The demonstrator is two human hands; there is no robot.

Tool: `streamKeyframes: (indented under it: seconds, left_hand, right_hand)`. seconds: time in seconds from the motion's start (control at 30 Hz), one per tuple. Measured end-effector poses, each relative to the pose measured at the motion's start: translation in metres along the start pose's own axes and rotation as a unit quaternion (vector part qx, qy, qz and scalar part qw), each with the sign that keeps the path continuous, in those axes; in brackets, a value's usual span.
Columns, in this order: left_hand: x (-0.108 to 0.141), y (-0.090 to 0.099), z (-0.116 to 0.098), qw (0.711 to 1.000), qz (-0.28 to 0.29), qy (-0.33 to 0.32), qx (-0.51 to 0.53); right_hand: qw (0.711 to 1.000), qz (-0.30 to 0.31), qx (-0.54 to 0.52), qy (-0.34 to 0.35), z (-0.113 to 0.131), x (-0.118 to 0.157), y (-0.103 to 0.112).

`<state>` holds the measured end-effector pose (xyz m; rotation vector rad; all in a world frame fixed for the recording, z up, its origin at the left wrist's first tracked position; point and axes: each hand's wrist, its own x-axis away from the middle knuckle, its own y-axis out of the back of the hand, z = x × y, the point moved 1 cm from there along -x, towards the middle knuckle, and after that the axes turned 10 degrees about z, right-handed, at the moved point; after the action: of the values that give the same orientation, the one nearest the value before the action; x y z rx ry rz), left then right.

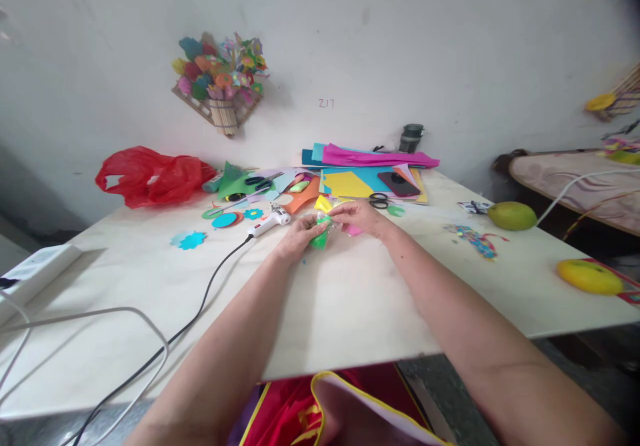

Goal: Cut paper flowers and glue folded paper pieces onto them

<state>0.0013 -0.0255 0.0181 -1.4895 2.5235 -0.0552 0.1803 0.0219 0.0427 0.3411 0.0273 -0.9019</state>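
Near the middle of the table, my left hand is closed on a small shiny green piece, which has a whitish, clear-looking top. My right hand meets it from the other side, fingers pinched at that whitish part; what exactly lies between them is too small to make out. A bit of pink shows under my right hand, and something yellow lies just behind both hands. Left of my left hand rests a white glue gun with a black cord. Black-handled scissors lie behind my right hand.
Blue paper shapes, a red plastic bag, coloured sheets and a phone lie around. A power strip with loose cables sits left. Mangoes and small colourful bits are at right.
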Motion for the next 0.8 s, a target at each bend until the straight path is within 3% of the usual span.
streamKeyframes:
  seconds: [0.33, 0.8]
  left_hand:
    - [-0.001, -0.004, -0.001, 0.999, -0.002, -0.011, 0.043]
    - [-0.001, 0.005, 0.0, 0.999, -0.008, -0.016, 0.051]
  right_hand:
    - [0.996, -0.045, -0.005, 0.083, 0.001, -0.005, -0.012]
    - [0.998, -0.01, -0.035, 0.05, 0.006, -0.001, -0.011]
